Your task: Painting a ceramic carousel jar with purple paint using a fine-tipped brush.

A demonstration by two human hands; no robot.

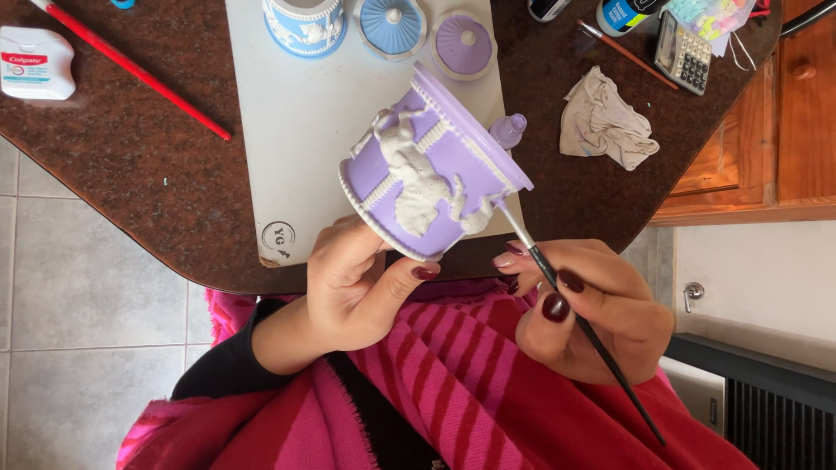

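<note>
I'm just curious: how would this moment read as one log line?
left hand: holds lilac relief pot, tilted | right hand: holds thin brush, tip at pot's white relief | white board beneath

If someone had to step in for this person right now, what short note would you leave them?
Left hand: holds the lilac pot tilted, by its base.
Right hand: grips a thin black brush, tip at the pot's white relief near the rim.
On the grey board: a blue pot, blue lid and lilac lid.
Done: lilac ground painted, figures white.
Left: cannot tell; brush is at the relief's edge.
</note>
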